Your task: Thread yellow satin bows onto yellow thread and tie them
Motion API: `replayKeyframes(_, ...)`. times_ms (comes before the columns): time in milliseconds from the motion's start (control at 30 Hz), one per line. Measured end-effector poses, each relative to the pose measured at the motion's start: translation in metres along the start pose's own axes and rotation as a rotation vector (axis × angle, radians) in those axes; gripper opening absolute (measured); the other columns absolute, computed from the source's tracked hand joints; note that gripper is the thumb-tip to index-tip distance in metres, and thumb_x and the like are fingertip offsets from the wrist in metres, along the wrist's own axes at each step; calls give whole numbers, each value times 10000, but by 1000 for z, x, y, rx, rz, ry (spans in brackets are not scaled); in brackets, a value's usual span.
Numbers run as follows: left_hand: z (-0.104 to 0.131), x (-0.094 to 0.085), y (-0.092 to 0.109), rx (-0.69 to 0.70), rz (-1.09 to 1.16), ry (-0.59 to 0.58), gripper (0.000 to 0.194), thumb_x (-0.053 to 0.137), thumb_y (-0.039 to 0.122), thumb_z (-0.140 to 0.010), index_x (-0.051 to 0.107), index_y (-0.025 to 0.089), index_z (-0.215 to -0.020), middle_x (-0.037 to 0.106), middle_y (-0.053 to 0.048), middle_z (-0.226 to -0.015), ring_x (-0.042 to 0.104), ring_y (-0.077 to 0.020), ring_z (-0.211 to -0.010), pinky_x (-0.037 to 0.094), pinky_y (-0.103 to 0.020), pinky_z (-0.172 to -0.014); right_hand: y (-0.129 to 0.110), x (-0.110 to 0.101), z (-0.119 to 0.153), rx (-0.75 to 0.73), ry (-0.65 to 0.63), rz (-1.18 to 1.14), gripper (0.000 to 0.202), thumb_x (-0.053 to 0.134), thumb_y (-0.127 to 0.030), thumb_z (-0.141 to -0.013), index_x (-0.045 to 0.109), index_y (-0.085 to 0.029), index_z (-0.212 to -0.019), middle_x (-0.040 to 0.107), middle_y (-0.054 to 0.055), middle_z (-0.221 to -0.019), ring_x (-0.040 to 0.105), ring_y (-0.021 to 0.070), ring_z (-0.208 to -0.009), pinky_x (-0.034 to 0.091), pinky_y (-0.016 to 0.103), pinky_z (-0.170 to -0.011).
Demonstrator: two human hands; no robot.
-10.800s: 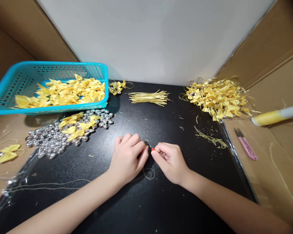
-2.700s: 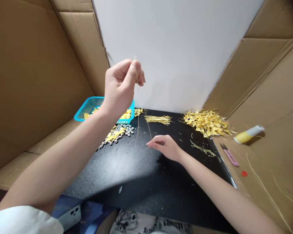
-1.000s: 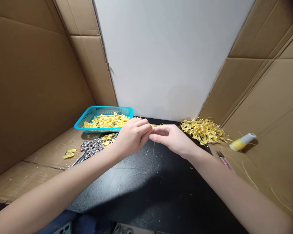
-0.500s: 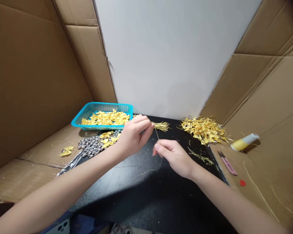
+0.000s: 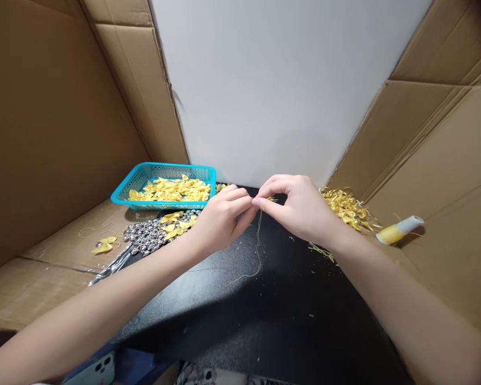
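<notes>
My left hand [image 5: 226,216] is closed in a pinch on a thin cord above the black table [image 5: 264,326]. Its fingertips meet those of my right hand [image 5: 299,206], also pinched at the same spot. From between them a thin cord [image 5: 258,248] hangs and curls onto the tabletop. Whatever else the fingertips hold is too small to make out. Behind the hands, a bundle of gold strands is mostly hidden.
At the left back stands a blue basket [image 5: 124,202] of yellow bows, with silvery beads [image 5: 144,235] in front. A gold pile [image 5: 347,208] and a thread cone [image 5: 398,230] lie right. Cardboard walls [image 5: 436,139] flank the table.
My right hand has risen from below to meet my left fingertips, and its fingers are now pinched there. The cord now hangs down from that point. The view has shifted slightly.
</notes>
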State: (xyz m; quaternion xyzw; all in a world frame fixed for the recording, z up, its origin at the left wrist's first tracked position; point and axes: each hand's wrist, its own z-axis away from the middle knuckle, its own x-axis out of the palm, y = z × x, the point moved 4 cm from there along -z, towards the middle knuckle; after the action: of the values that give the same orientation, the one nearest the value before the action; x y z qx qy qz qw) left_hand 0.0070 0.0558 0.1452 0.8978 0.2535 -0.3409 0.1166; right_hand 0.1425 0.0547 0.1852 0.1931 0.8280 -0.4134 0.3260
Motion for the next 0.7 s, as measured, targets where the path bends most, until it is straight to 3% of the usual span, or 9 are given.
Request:
replayKeyframes(100,2,0,-2,-25,43,-38,291,470,234,-947,539,178,-669,530,-20,-637,457,-156,-621,402,-284,-629,3,4,-1,36,-23,53,132,640,-187,-812,707,-174,-699,703,27,-814,615,151,-742,438,291,-691)
replayKeyframes(233,10,-4,-16,-163,333,-156,292,452,281,-941,633,165,-743,624,-42,-736,567,-155,-686,451,-277,-667,9,2,-6,73,-93,56,139,636,-220,-814,703,-164,-705,696,26,-791,590,130,-706,417,268,-642)
replayKeyframes(333,27,-2,-31,-317,522,-226,299,420,232,-940,669,167,-789,664,-36,-789,611,-147,-737,470,-263,-705,14,-2,-9,125,-148,14,162,638,-259,-811,700,-158,-699,671,16,-704,560,111,-636,415,261,-618)
replayKeyframes(467,60,14,-44,-454,671,-365,221,526,266,-892,663,166,-750,683,-30,-759,629,-148,-732,492,-249,-698,18,-10,-11,155,-161,-75,172,642,-265,-808,691,-153,-688,644,5,-639,543,101,-599,435,267,-619)
replayKeyframes(633,98,34,-58,-567,753,-695,231,572,351,-869,692,178,-773,717,-42,-790,668,-172,-756,531,-276,-710,29,-35,-15,179,10,-188,181,685,-334,-808,714,-169,-740,672,24,-726,614,146,-750,483,308,-702)
replayKeyframes(700,101,35,-69,-546,715,-726,226,598,369,-851,704,185,-773,726,-53,-857,677,-186,-811,538,-292,-742,35,-48,-16,179,126,-213,204,678,-370,-819,719,-177,-768,685,34,-799,628,164,-842,494,330,-751)
